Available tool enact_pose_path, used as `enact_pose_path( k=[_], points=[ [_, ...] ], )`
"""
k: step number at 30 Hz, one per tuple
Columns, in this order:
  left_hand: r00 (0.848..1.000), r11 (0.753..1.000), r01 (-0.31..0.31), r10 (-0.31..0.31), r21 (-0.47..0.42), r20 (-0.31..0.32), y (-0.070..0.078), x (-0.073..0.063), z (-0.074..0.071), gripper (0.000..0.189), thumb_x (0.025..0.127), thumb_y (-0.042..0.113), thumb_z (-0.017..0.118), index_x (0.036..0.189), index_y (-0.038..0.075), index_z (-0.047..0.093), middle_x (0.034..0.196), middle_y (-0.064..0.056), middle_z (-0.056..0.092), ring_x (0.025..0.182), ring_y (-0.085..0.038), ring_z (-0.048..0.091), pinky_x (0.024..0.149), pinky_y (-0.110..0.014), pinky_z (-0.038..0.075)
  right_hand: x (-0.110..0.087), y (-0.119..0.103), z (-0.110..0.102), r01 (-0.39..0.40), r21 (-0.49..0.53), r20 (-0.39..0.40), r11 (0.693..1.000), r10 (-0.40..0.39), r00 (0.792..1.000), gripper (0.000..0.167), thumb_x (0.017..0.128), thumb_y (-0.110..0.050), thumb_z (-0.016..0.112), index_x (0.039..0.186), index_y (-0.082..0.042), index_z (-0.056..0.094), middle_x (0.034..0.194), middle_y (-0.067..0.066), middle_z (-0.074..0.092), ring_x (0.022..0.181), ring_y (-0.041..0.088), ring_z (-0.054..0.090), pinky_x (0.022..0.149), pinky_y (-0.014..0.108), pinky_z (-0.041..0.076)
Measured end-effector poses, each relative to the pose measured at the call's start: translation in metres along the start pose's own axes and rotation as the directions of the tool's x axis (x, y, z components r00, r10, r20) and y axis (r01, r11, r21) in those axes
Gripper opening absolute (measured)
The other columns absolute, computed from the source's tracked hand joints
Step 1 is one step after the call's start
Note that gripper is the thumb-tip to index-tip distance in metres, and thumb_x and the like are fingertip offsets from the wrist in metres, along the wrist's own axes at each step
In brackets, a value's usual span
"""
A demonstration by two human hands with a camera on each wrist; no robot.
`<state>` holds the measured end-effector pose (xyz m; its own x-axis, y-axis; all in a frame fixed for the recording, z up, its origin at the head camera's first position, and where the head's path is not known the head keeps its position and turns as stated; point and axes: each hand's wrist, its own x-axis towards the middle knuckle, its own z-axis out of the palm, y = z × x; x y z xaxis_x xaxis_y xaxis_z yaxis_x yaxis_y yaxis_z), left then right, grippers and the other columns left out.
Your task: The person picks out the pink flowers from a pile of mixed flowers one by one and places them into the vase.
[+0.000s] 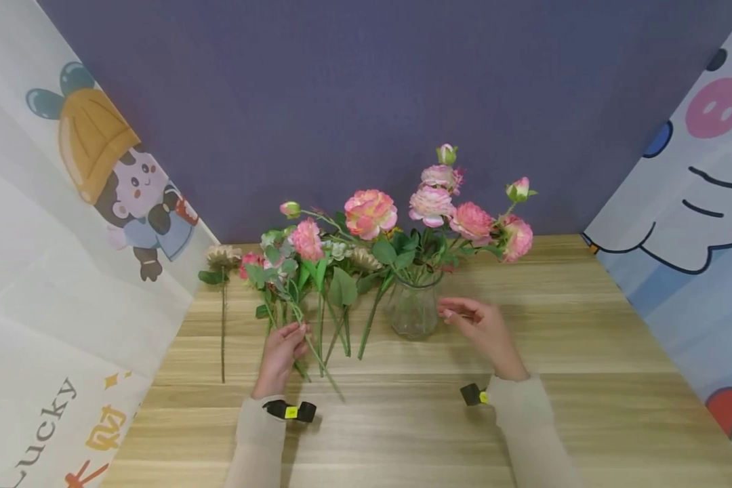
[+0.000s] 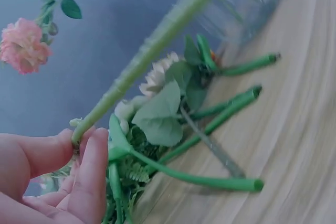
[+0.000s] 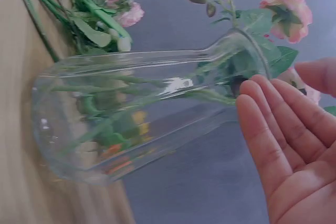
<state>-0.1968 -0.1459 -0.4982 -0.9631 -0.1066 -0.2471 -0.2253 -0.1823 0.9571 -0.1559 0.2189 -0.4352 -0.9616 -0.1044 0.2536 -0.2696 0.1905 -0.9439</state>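
My left hand pinches a green flower stem between thumb and fingers, left of the vase. The stem's lower end slants down to the right over the table; its upper part is lost among other flowers. A clear glass vase stands upright, with several stems inside and pink peony-like flowers spreading above its rim. Beside the vase, on its right, is my right hand, holding nothing. In the right wrist view its extended fingers overlap the vase's mouth.
Several artificial flowers with green stems lie left of the vase on the wooden table. A beige flower lies apart at the far left. A dark blue wall rises behind, with printed curtains at both sides.
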Motion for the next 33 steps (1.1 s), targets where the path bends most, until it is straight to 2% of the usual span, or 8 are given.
enact_pose_path(
  k=[2, 5, 9, 13, 19, 24, 30, 33],
  points=[
    [1.0, 0.998, 0.007, -0.006, -0.058, 0.014, 0.001, -0.002, 0.001, 0.011, 0.094, 0.003, 0.055, 0.102, -0.005, 0.057, 0.084, 0.002, 0.066, 0.068, -0.004, 0.06, 0.058, -0.015, 0.051, -0.004, 0.005, 0.001, 0.009, 0.024, 0.008, 1.0, -0.009, 1.0, 0.032, 0.092, -0.007, 0.06, 0.115, 0.015, 0.058, 0.105, 0.03, 0.064, 0.087, 0.003, 0.065, 0.076, 0.023, 0.054],
    [0.999, 0.993, 0.01, -0.006, -0.114, 0.034, 0.002, -0.006, 0.003, 0.004, 0.094, 0.002, 0.055, 0.092, 0.001, 0.058, 0.084, 0.0, 0.065, 0.068, -0.005, 0.06, 0.058, -0.015, 0.051, -0.009, 0.011, 0.003, 0.015, 0.045, 0.008, 0.999, -0.015, 1.0, 0.03, 0.092, -0.005, 0.06, 0.114, 0.015, 0.058, 0.102, 0.023, 0.067, 0.087, 0.005, 0.066, 0.076, 0.024, 0.055],
    [0.999, 0.998, -0.02, 0.022, -0.061, 0.029, 0.006, -0.013, 0.004, 0.003, 0.093, 0.004, 0.056, 0.094, 0.001, 0.055, 0.083, 0.002, 0.064, 0.071, -0.006, 0.06, 0.058, -0.017, 0.051, -0.015, 0.016, 0.003, -0.001, 0.026, 0.003, 1.0, 0.001, 1.0, 0.03, 0.091, -0.007, 0.061, 0.113, 0.013, 0.06, 0.102, 0.019, 0.069, 0.088, 0.007, 0.066, 0.078, 0.021, 0.053],
    [0.998, 0.998, -0.058, 0.058, 0.021, 0.014, 0.01, -0.018, 0.005, 0.008, 0.093, 0.006, 0.057, 0.097, 0.001, 0.052, 0.082, 0.003, 0.063, 0.076, -0.008, 0.061, 0.058, -0.019, 0.051, -0.02, 0.019, 0.004, -0.052, 0.017, -0.005, 0.999, 0.052, 0.999, 0.032, 0.092, -0.011, 0.061, 0.115, 0.011, 0.059, 0.106, 0.029, 0.064, 0.088, 0.006, 0.066, 0.08, 0.024, 0.053],
    [0.996, 0.996, -0.087, 0.087, 0.019, 0.027, 0.016, -0.022, 0.008, 0.009, 0.093, 0.007, 0.058, 0.096, 0.001, 0.052, 0.083, 0.002, 0.061, 0.075, -0.007, 0.058, 0.061, -0.019, 0.052, -0.023, 0.021, 0.005, -0.137, 0.043, 0.009, 0.99, 0.137, 0.991, 0.034, 0.094, -0.014, 0.059, 0.117, 0.011, 0.058, 0.11, 0.033, 0.06, 0.088, 0.005, 0.066, 0.081, 0.026, 0.054],
    [0.992, 0.992, -0.128, 0.128, -0.015, -0.001, 0.021, -0.023, 0.009, 0.012, 0.092, 0.007, 0.06, 0.097, -0.002, 0.054, 0.084, 0.001, 0.061, 0.071, -0.006, 0.057, 0.06, -0.019, 0.053, -0.023, 0.024, 0.005, -0.125, 0.047, 0.011, 0.991, 0.125, 0.992, 0.034, 0.094, -0.014, 0.059, 0.117, 0.011, 0.058, 0.108, 0.03, 0.062, 0.088, 0.007, 0.066, 0.078, 0.022, 0.054],
    [0.984, 0.985, -0.173, 0.173, -0.006, -0.043, 0.027, -0.025, 0.009, 0.006, 0.091, 0.005, 0.061, 0.091, 0.003, 0.055, 0.082, 0.002, 0.06, 0.072, -0.007, 0.059, 0.06, -0.019, 0.053, -0.024, 0.025, 0.005, -0.106, 0.059, 0.008, 0.993, 0.106, 0.994, 0.034, 0.094, -0.012, 0.059, 0.116, 0.014, 0.058, 0.101, 0.012, 0.07, 0.087, 0.007, 0.066, 0.078, 0.024, 0.054],
    [0.979, 0.98, -0.197, 0.197, 0.008, -0.049, 0.031, -0.028, 0.01, 0.005, 0.091, 0.002, 0.06, 0.091, 0.004, 0.055, 0.081, 0.002, 0.059, 0.071, -0.007, 0.059, 0.061, -0.019, 0.053, -0.024, 0.025, 0.008, -0.093, 0.071, 0.004, 0.993, 0.093, 0.996, 0.033, 0.093, -0.01, 0.059, 0.115, 0.014, 0.058, 0.101, 0.013, 0.069, 0.087, 0.007, 0.066, 0.077, 0.024, 0.054]
  ],
)
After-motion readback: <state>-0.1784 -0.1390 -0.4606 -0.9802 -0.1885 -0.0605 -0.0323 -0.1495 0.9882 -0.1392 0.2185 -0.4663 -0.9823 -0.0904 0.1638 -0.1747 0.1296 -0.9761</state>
